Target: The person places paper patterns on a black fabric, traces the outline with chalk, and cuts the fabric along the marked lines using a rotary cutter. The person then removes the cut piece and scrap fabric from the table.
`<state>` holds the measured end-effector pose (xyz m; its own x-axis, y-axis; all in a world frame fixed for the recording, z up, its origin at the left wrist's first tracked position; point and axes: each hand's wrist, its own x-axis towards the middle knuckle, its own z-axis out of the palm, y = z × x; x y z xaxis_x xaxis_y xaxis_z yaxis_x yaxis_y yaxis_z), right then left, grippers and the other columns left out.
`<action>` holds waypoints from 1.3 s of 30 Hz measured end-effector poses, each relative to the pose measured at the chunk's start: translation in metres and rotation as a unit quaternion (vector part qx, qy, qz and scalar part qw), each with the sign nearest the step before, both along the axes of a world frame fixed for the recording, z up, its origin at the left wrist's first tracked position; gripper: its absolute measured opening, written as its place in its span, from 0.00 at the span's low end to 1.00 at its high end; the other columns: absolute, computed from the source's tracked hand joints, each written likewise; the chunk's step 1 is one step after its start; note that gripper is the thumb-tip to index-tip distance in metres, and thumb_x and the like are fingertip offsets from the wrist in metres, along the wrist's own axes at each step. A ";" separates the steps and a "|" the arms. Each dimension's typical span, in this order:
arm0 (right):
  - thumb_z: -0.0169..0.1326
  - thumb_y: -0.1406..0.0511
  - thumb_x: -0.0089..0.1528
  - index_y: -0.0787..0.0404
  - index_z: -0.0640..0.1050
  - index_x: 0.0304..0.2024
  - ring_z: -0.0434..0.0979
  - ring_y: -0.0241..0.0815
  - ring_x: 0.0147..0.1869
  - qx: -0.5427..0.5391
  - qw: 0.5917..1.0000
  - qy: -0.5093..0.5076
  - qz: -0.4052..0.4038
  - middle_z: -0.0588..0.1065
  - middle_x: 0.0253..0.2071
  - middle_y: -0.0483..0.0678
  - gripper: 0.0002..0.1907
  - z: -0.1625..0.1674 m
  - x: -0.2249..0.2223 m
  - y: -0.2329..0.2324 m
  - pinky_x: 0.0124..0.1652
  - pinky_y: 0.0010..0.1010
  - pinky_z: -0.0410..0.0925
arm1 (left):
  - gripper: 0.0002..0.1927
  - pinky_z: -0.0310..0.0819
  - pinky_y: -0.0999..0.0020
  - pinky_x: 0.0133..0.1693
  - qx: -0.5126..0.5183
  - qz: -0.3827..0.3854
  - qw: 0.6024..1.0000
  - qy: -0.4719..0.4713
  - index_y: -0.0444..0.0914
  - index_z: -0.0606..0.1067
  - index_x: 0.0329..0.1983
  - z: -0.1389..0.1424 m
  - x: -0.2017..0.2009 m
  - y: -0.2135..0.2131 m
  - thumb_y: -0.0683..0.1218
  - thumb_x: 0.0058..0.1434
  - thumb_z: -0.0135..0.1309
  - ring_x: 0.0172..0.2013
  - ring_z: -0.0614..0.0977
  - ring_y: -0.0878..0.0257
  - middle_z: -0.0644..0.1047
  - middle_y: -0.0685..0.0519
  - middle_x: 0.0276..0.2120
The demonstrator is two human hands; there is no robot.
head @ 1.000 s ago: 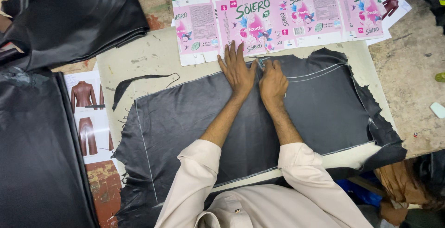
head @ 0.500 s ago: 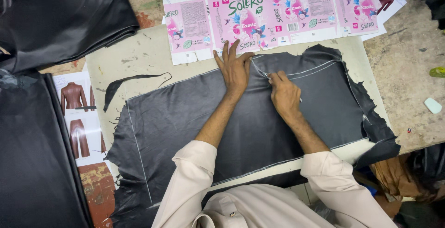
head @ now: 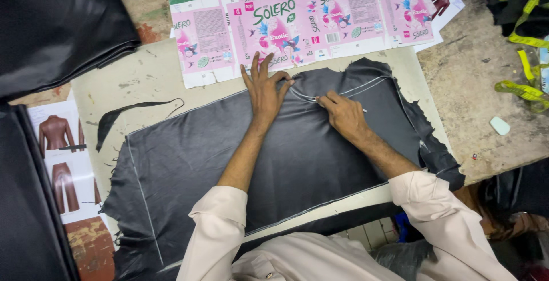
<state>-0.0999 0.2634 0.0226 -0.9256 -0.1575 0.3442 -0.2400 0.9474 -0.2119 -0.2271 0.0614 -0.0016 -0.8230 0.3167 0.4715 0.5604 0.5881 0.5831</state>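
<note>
The left hand (head: 264, 89) lies flat, fingers spread, pinning the dark leather panel (head: 269, 161) on the bench (head: 137, 75); just right of it, the right hand (head: 343, 115) pinches a thin marker (head: 360, 109) on the pale line running rightward.

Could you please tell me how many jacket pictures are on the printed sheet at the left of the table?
2. On the printed sheet, one brown jacket picture sits near its top; a second lies just below it. The black fabric beside it may hide more.
</note>
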 end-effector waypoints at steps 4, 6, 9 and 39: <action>0.52 0.75 0.61 0.57 0.79 0.48 0.78 0.48 0.35 0.004 0.999 0.009 0.054 0.73 0.39 0.47 0.15 0.000 0.001 0.027 0.30 0.39 0.71 | 0.11 0.28 0.31 0.71 -0.005 -0.003 1.000 0.005 0.44 0.82 0.32 -0.001 0.000 0.003 0.54 0.55 0.68 0.74 0.54 0.46 0.68 0.49 0.67; 0.52 0.75 0.59 0.56 0.79 0.49 0.78 0.49 0.36 0.026 0.997 0.001 0.079 0.72 0.38 0.47 0.18 -0.001 -0.001 0.046 0.31 0.40 0.70 | 0.11 0.28 0.32 0.72 -0.002 -0.003 1.000 0.003 0.44 0.81 0.31 -0.001 -0.001 0.003 0.53 0.56 0.68 0.74 0.54 0.46 0.68 0.49 0.67; 0.52 0.76 0.58 0.55 0.80 0.51 0.77 0.50 0.36 0.053 0.992 -0.016 0.115 0.72 0.39 0.49 0.20 -0.005 -0.003 0.079 0.32 0.41 0.70 | 0.10 0.27 0.32 0.72 0.002 -0.002 1.000 -0.002 0.43 0.81 0.31 -0.001 -0.001 0.003 0.53 0.56 0.69 0.74 0.54 0.47 0.68 0.49 0.68; 0.54 0.74 0.55 0.55 0.78 0.46 0.79 0.48 0.49 0.263 0.958 -0.098 0.059 0.76 0.44 0.44 0.17 0.043 -0.025 0.258 0.48 0.40 0.71 | 0.10 0.26 0.35 0.73 0.025 0.000 0.999 0.019 0.44 0.82 0.30 -0.002 0.005 0.006 0.51 0.55 0.70 0.74 0.56 0.50 0.71 0.53 0.66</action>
<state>-0.1251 0.5213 0.0657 -0.9294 -0.3690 0.0099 -0.3563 0.9039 0.2365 -0.2218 0.0669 -0.0039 -0.8040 0.2913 0.5184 0.5828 0.5592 0.5896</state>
